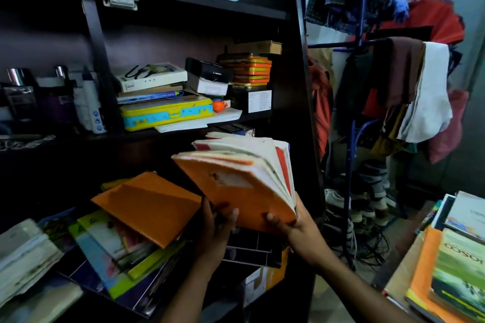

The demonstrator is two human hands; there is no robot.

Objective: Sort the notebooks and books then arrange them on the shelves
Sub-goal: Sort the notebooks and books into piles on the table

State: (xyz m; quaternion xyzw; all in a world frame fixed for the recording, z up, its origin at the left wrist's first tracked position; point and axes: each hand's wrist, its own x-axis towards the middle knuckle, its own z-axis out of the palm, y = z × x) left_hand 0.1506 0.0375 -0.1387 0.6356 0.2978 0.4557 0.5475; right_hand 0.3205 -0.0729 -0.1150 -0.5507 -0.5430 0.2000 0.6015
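We grip a bundle of orange notebooks [244, 181] by its near edge, left hand [216, 228] and right hand [291, 223] both clasping it; it points up and away toward the shelf [183, 131].

Bundle of notebooks [244, 181]: held between left hand [217, 228] and right hand [296, 225], in front of the shelf unit [294, 34]. Left of the grip: single notebook [149, 207] atop a slanted book pile [112, 252]. Above and behind: pencil case [165, 113] on upper shelf. Right: clothes rack [354, 86]; far right, another book stack [451, 257].
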